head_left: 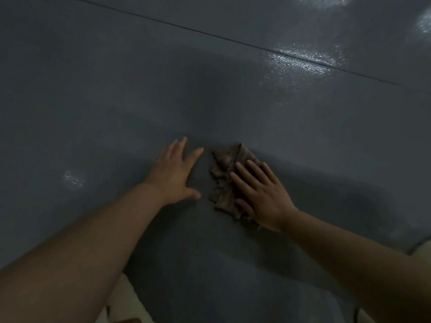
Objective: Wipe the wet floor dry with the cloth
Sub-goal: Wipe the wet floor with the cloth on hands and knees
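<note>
A crumpled brown cloth (225, 176) lies on the dark grey floor (116, 101) near the middle of the view. My right hand (261, 194) presses flat on the cloth's right side, fingers straight and spread. My left hand (175, 173) rests flat on the bare floor just left of the cloth, fingers spread, not touching it. A wet, glistening patch (300, 64) shines on the floor further away to the upper right.
A thin seam line (210, 34) crosses the floor diagonally at the top. Smaller shiny spots sit at the left (73, 178) and in the top right corner (424, 22). Pale clothing (126, 299) shows at the bottom edge.
</note>
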Tool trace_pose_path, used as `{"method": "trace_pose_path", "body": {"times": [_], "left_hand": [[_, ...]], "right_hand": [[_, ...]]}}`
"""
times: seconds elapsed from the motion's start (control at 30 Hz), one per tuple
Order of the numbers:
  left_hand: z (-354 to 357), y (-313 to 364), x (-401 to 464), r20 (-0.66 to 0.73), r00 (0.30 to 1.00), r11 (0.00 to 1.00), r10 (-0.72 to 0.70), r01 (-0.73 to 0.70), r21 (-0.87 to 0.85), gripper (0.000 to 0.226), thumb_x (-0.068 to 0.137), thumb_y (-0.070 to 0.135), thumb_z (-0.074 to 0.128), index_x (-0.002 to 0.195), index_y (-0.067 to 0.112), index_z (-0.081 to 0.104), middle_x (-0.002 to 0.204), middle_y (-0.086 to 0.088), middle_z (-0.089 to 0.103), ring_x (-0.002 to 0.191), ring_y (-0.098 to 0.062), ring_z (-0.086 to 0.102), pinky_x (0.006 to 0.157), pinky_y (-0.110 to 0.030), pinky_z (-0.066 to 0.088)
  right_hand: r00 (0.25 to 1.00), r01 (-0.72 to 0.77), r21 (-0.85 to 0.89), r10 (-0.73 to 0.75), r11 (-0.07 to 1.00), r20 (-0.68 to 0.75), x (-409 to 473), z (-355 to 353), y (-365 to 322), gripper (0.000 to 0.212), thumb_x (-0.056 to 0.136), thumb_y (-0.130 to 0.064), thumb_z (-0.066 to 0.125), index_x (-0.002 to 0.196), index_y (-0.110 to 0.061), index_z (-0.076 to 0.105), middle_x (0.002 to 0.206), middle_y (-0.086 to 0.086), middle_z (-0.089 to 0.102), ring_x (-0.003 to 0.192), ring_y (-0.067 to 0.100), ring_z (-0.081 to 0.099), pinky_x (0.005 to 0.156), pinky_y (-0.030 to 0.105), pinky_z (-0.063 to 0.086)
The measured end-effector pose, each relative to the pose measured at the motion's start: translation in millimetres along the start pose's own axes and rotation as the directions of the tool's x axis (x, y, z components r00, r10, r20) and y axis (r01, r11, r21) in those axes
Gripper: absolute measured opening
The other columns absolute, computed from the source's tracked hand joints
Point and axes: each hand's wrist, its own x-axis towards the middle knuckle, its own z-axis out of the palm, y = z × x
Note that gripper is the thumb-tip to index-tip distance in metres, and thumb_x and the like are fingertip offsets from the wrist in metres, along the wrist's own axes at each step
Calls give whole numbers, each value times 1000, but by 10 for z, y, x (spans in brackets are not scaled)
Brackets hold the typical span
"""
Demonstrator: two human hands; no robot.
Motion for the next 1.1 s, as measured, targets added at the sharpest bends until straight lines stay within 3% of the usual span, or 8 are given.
{"method": "trace_pose_path", "body": {"times": [0.1, 0.33, 0.5, 0.6, 0.73, 0.83, 0.93, 1.1], "left_hand": [[-51, 51, -13, 165, 979, 990, -118, 104, 91, 131, 62, 61, 76, 149, 30, -17, 153, -13, -28, 144, -31, -14, 117, -43, 9], [19, 351, 85, 85, 959, 954, -271, 279, -108, 119, 69, 39, 81, 152, 24, -3, 157, -11, -18, 145, -30, -8, 115, -42, 17], [3, 334, 92, 85, 958, 947, -273, 283, -153, 118, 66, 36, 84, 151, 25, 3, 157, -10, -16, 146, -28, -8, 115, -40, 18], [-13, 357, 103, 81, 957, 942, -278, 288, -169, 118, 65, 33, 85, 151, 23, 6, 157, -12, -15, 146, -30, -8, 116, -39, 17], [-12, 356, 132, 84, 955, 940, -283, 294, -171, 118, 63, 32, 86, 150, 21, 8, 157, -14, -14, 145, -33, -8, 117, -43, 17], [-23, 360, 134, 111, 952, 941, -285, 300, -159, 117, 64, 32, 86, 150, 21, 7, 156, -15, -16, 145, -35, -9, 116, -44, 18], [-41, 373, 141, 131, 950, 944, -282, 300, -138, 116, 65, 31, 85, 150, 19, 7, 156, -17, -15, 144, -36, -8, 115, -45, 19], [-42, 387, 172, 142, 944, 941, -297, 315, -123, 115, 65, 31, 85, 149, 17, 7, 155, -18, -16, 144, -38, -8, 114, -46, 20]], "right_hand": [[991, 98, -81, -89, 992, 104, -12, 27, 17, 66, 93, -65, 16, 146, -28, 28, 152, 10, 29, 141, 38, 15, 114, 51, 7], [946, 319, -167, -303, 933, 117, 156, -62, 445, 56, 88, -59, 31, 139, -36, 35, 147, 9, 41, 135, 42, 33, 111, 49, 17], [987, -148, -112, 153, 983, 38, 435, -301, 1148, 65, 83, -52, 29, 144, -26, 31, 148, 18, 37, 136, 42, 32, 109, 55, 24], [805, -593, 2, 593, 805, 19, 525, -445, 1452, 58, 97, -52, 23, 150, -34, 9, 160, 7, 2, 146, 30, -1, 116, 46, 3], [647, -761, 118, 760, 638, 66, 885, -494, 1299, 55, 100, -48, 24, 151, -37, 8, 160, 4, -7, 145, 33, -10, 116, 50, -3], [776, -630, 60, 623, 775, 101, 1074, -447, 950, 52, 99, -49, 23, 149, -41, 9, 160, 2, -4, 144, 36, -10, 115, 51, -4], [970, -185, -34, 188, 982, 152, 994, -349, 487, 61, 89, -58, 8, 148, -43, 13, 160, 4, 2, 144, 40, -4, 114, 52, -3], [977, 67, -72, -51, 995, 206, 887, -313, 731, 63, 88, -50, 15, 145, -32, 32, 155, 6, 23, 143, 35, 18, 113, 49, 14]]}}
